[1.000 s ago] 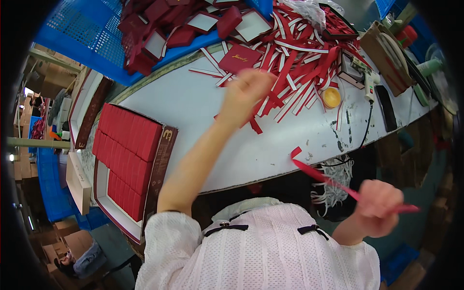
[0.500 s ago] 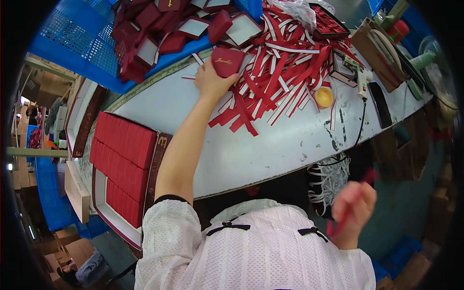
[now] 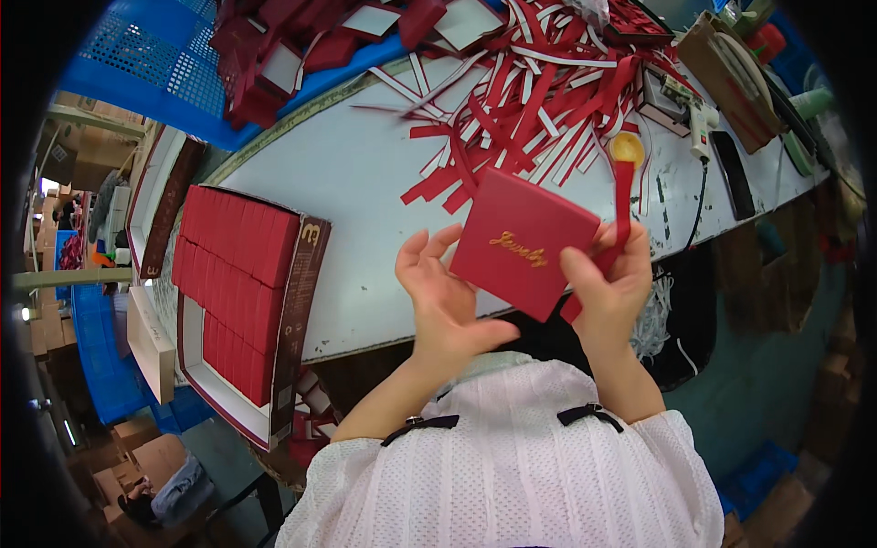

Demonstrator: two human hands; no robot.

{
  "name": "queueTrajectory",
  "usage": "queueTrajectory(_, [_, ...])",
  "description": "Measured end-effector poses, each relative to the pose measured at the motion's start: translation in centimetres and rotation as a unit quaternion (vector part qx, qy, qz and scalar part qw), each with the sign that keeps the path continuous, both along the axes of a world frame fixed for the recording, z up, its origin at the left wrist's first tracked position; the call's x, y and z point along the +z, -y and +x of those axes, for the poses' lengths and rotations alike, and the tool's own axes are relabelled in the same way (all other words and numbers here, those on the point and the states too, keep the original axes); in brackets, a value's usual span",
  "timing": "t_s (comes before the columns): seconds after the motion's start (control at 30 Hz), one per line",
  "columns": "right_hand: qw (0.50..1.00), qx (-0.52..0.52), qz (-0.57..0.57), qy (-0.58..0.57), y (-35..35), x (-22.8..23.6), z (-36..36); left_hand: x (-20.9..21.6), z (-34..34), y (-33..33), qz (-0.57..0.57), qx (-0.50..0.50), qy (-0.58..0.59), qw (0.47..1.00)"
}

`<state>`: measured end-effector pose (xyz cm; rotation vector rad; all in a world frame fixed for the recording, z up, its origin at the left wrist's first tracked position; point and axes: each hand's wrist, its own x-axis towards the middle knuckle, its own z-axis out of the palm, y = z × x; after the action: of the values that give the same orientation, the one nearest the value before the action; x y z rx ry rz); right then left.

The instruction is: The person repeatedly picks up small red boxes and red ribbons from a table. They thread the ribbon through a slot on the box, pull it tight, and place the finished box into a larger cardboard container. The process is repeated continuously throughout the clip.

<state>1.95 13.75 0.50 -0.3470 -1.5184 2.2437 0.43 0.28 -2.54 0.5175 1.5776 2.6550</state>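
A flat square red gift box (image 3: 517,251) with gold lettering is held up in front of me, tilted, over the table's near edge. My right hand (image 3: 614,283) grips its right side, thumb on the printed face and fingers behind. A red ribbon strip (image 3: 624,196) is pinched in that same hand; it sticks up past the fingers, and a short red end shows below the thumb. Beside the box's left edge is my left hand (image 3: 443,301), fingers spread and thumb stretched out. Whether its fingertips touch the box I cannot tell.
A heap of red and white strips (image 3: 539,110) covers the table's far side. Left stands a carton (image 3: 306,283) packed with red boxes; behind it, a blue crate (image 3: 151,64) holds more. Rightward are a yellow round tub (image 3: 627,149), a corded tool (image 3: 700,132) and a black phone (image 3: 731,173).
The red box has come from the far side of the table toward me and passed from my left hand to my right. My right hand rose from the lower right with the red strip.
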Motion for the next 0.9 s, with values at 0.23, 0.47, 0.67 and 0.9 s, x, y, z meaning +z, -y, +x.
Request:
queueTrajectory(0.23, [0.981,0.044,-0.190,0.007,0.5,-1.3,-1.0,0.7,0.9,0.5,0.203,-0.191,0.138,0.950])
queueTrajectory(0.47, [0.957,0.257,0.128,-0.029,-1.2,0.2,1.9,2.0,-0.8,1.4,0.116,-0.041,0.135,0.983])
queueTrajectory(0.67, [0.924,0.221,0.300,-0.088,-0.2,1.0,1.1,3.3,-0.2,0.7,0.047,-0.057,0.147,0.986])
queueTrajectory(0.9, [0.930,0.207,0.293,-0.083,-0.3,1.1,1.3,3.7,0.1,0.7,0.059,-0.090,0.144,0.984])
